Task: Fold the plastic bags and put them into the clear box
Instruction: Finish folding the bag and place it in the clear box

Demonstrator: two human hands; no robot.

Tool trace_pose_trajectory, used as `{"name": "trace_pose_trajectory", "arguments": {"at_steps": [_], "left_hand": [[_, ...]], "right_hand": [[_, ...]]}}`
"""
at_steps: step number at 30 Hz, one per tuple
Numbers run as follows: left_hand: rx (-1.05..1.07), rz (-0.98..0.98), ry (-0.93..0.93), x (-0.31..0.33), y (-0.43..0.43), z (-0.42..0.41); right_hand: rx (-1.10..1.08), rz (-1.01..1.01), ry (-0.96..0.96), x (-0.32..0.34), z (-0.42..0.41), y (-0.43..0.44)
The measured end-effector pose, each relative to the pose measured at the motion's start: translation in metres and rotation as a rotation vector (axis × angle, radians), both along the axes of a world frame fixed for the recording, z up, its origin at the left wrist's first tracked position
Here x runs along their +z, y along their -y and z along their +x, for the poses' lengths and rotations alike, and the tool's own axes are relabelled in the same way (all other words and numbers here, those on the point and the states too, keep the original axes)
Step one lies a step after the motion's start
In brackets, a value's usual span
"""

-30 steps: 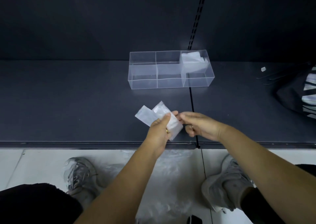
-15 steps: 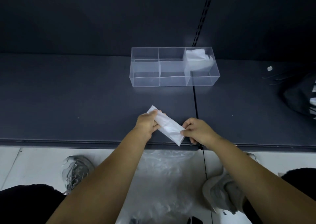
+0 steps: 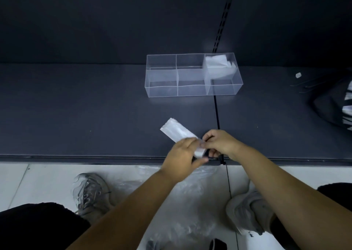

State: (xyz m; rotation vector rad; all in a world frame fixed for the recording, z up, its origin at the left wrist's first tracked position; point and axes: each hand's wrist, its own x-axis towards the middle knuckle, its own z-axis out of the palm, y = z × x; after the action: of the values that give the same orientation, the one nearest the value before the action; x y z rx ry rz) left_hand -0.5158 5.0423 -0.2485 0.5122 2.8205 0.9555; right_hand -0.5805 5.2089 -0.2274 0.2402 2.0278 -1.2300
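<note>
No readable text; white marks on the dark fabric (image 3: 331, 108) are illegible

Dark shelf (image 3: 76, 106), dark back panel (image 3: 114, 20), white floor (image 3: 38, 179).

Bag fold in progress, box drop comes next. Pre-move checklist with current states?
1. Grip on the folded white plastic bag strip: left hand and right hand both pinch its near end. Ok.
2. Fold compact enough: the far end sticks out as a long strip. Not ok.
3. Clear plastic divided box: upright, open top, on the dark shelf beyond the hands. Ok.
4. Room in the box: folded white bags sit in the right-end compartment; the others look empty. Ok.
5. Bags left: loose clear plastic lies on the floor between the shoes; count cannot tell.
</note>
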Motion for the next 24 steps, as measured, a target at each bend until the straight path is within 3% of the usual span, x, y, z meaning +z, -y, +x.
{"name": "trace_pose_trajectory", "arguments": {"at_steps": [3,7,10,14,18,24], "left_hand": [[0.016,-0.064,-0.009,-0.016,0.002,0.008],[0.182,0.028,-0.078,-0.009,-0.001,0.003],[0.308,0.085,-0.069,0.001,0.003,-0.002],[0.446,0.175,0.110,0.004,0.011,-0.018],[0.581,0.414,0.334,0.003,0.021,-0.035],[0.721,0.705,0.530,0.003,0.029,-0.053]], "right_hand": [[-0.034,-0.055,0.070,0.008,-0.002,0.000],[-0.145,-0.242,0.188,0.025,-0.007,0.004],[-0.158,-0.235,0.129,0.036,-0.013,0.010],[-0.151,-0.075,-0.163,0.032,-0.019,0.015],[-0.067,-0.140,-0.104,0.010,-0.007,0.030],[-0.252,-0.069,-0.219,-0.010,-0.010,0.050]]}}
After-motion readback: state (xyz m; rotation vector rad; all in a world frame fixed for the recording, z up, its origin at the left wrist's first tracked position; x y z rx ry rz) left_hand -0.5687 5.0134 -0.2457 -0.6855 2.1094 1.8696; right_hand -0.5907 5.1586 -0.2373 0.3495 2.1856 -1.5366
